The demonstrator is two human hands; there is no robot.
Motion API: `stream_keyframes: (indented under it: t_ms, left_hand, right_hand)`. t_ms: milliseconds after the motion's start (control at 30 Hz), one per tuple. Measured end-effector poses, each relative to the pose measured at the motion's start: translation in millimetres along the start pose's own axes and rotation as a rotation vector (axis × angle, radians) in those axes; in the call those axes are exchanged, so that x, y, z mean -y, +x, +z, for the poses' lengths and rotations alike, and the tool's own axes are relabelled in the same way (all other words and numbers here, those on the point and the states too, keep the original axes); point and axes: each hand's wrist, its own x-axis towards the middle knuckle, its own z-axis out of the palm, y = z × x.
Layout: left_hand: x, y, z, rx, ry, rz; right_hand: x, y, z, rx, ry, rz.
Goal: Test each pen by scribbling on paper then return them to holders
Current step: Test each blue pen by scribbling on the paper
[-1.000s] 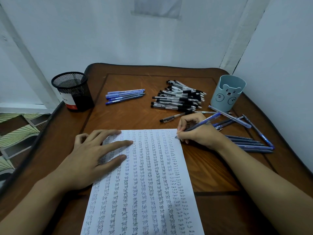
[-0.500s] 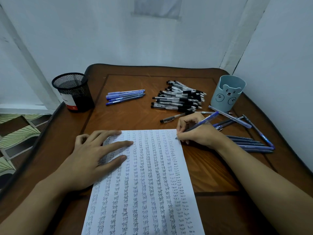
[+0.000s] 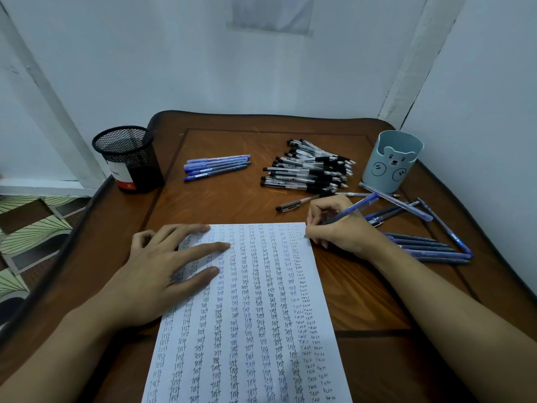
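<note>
**Blue pen put to the sheet's top right corner**

The sheet of paper [image 3: 255,301] lies flat on the wooden table [image 3: 232,205]. It is pinned at its upper left by the left hand [image 3: 162,274], which is spread with straight fingers. Nothing is gripped there; the palm is pressed down, presumably so the sheet is not dragged by the strokes.

At the sheet's top right corner, a blue pen [image 3: 353,210] is pinched in the right hand [image 3: 340,228]. The fingers are curled round the barrel in a writing hold. The tip is set on the paper right at the edge, and the back end slants away to the right. That corner is probably chosen because the rest of the sheet is crowded with columns of "test".

Beyond the sheet's top edge, a neat row of blue pens [image 3: 216,167] is laid to the left and a heap of black-and-clear pens [image 3: 308,170] to the right. One loose black pen [image 3: 302,202] lies nearer the sheet. To the sheet's right, more blue pens [image 3: 427,247] are scattered. Tested and untested lots seem to be kept apart, though which is which cannot be told.

The black mesh holder [image 3: 128,158] stands well beyond the sheet's top left corner, and the pale blue bear holder [image 3: 392,161] well beyond its top right. No pen is seen standing out of either, so the return step is judged not yet begun.
</note>
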Motion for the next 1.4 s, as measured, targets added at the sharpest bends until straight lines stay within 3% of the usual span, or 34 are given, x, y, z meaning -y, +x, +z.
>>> stream_keyframes:
  t_ms: [533, 700, 867, 1233, 1400]
  left_hand:
    - [-0.3, -0.4, -0.5, 0.001, -0.011, -0.002]
    - [-0.6, -0.3, -1.3, -0.001, -0.026, -0.003]
    - [-0.5, -0.1, -1.6, -0.010, -0.046, -0.008]
    - [2.1, 0.0, 1.7, -0.058, -0.106, -0.030]
    - [5.5, 1.5, 2.8, -0.108, -0.142, -0.054]
  right_hand:
    - [-3.4, 2.8, 1.6, 0.015, -0.013, -0.006]
    - [1.8, 4.5, 1.9, -0.069, 0.306, 0.101]
    - [13.9, 10.6, 7.4, -0.107, 0.379, 0.188]
    - [42.7, 38.1, 12.1, -0.041, -0.096, -0.028]
    - [61.9, 74.3, 21.1, -0.038, -0.458, -0.167]
